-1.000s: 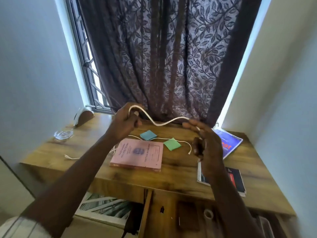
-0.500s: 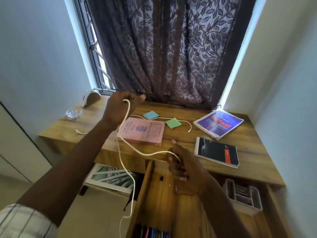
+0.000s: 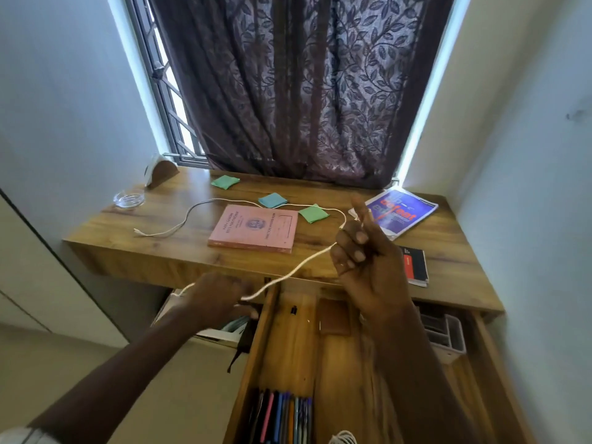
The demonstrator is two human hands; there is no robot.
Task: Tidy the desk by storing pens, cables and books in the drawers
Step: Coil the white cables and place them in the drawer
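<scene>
Thick white cable (image 3: 288,276) is off the counter (image 3: 448,251), stretched in the air between both hands, above the front edge and the open drawer (image 3: 256,363). Left hand (image 3: 221,296) is low, by the drawer's left wall, blurred, with fingers curled around the cable; a short length comes out past its left side. Right hand (image 3: 368,257) is higher, over the counter's front edge, back of the hand toward the camera. Its lower fingers are curled where the cable's upper end meets them and the index finger points up. The exact grip is hidden, but the cable ends at those fingers. A thin white cable (image 3: 179,227) lies on the counter, running behind the pink record book (image 3: 253,227) and ending near the right hand. Near the book's far edge are a teal sticky pad (image 3: 273,200) and a green sticky pad (image 3: 314,213). A blue magazine (image 3: 400,213) and a black notebook (image 3: 415,265) lie on the right side of the counter, and a glass ashtray (image 3: 129,199) sits at far left. Pens (image 3: 282,415) lie side by side in the drawer's near left compartment. A clear organizer tray (image 3: 445,331) sits to the right, under the counter edge.
</scene>
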